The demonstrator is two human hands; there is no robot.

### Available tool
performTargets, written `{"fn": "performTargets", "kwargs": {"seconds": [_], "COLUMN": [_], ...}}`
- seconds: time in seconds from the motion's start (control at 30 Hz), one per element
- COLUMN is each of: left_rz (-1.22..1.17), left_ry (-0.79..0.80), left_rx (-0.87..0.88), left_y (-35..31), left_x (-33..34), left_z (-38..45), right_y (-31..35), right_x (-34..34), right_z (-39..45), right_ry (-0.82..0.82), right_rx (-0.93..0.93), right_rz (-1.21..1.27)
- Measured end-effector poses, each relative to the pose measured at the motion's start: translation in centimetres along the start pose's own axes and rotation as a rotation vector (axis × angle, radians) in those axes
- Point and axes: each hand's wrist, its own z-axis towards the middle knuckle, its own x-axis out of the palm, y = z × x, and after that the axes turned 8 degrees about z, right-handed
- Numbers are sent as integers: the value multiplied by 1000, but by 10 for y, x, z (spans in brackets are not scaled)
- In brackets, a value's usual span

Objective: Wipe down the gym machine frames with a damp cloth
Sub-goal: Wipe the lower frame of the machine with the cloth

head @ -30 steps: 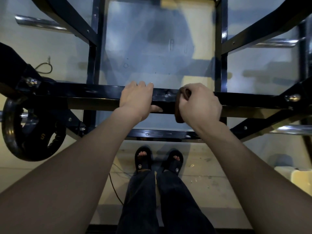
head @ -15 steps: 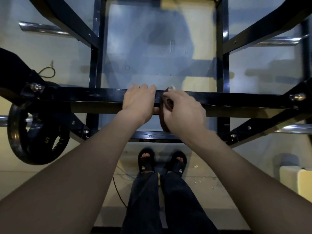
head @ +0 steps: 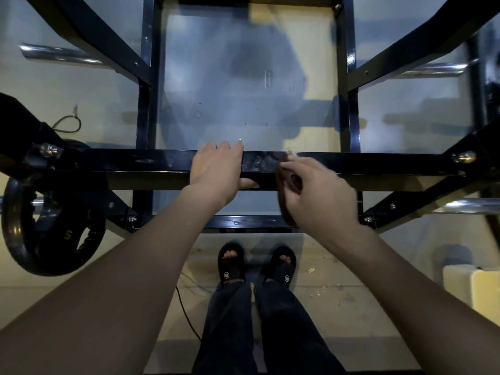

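**Wiping the crossbar: keep the cloth flat and the strokes overlapping**

The dark cloth (head: pixel 286 196) hangs bunched under the right hand (head: pixel 319 196), just in front of the black crossbar (head: pixel 378 163) that runs left to right across the middle of the view. The fingers curl round the cloth and pinch it against the bar's near face; motion blur hides how much of the fabric actually touches the metal. Faint streaks on the bar's top, between the two hands, suggest that patch is wet.

The left hand (head: pixel 219 171) lies over the bar just left of the cloth, fingers draped across the top and thumb tucked beneath, gripping it as a brace.

To do this step well, the cloth probably needs spreading wider so it wraps the top and the near face together, not dragging as a lump. Strokes should overlap and run out towards the bolt (head: pixel 464 156) at the right end, where grime likely collects. The bracing hand covers a stretch that will need a pass too.

A weight plate (head: pixel 35 239) hangs at the near left, and the floor (head: pixel 365 301) lies below.
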Motion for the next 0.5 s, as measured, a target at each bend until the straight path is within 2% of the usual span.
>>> {"fn": "performTargets", "kwargs": {"seconds": [0.13,0.3,0.37,0.5], "left_rz": [12,23,6,-9], "left_ry": [9,-17,-5,13], "left_rx": [-5,-23,-15,-11], "left_y": [-1,1,1,-1], "left_x": [0,2,2,1], "left_z": [0,0,1,1], "right_y": [1,33,15,3], "right_x": [3,26,10,6], "right_z": [30,13,3,29], "right_ry": [-75,43,1,-88], "right_rx": [270,-25,9,235], "right_rz": [14,46,35,25]}}
